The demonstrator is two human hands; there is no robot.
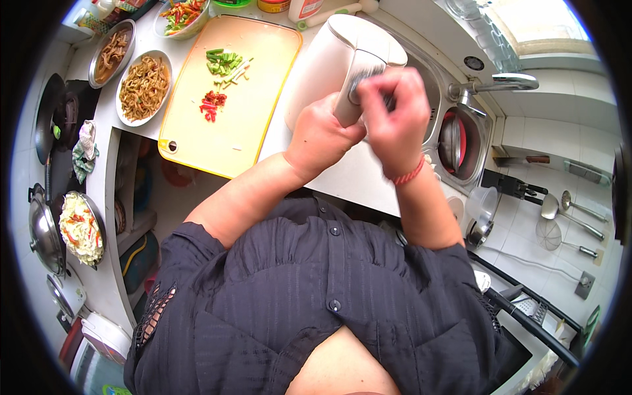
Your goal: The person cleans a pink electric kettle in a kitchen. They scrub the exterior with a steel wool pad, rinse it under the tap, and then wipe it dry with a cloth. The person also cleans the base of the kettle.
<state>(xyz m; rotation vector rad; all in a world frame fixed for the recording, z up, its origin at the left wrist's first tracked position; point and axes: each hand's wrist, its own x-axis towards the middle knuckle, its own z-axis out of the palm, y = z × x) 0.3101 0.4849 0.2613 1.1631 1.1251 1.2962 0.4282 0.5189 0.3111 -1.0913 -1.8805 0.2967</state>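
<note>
A white rounded kitchen appliance (316, 64) stands on the counter beside the sink. My left hand (323, 133) is closed around a grey handle-like part (349, 109) at its near side. Blurred by motion, my right hand (399, 111) has its fingertips at a dark round part just above; whether they grip it cannot be told. Left of the appliance lies a yellow-edged cutting board (197, 148) with chopped green onion (224, 61) and cut red chili (212, 106).
Plates of shredded food (144, 88) and a bowl of sliced peppers (181, 19) are by the board. A faucet (503, 83) overhangs the sink, which holds a metal lid or bowl (449, 140). Shredded cabbage (81, 227) and a wok (47, 118) are at left.
</note>
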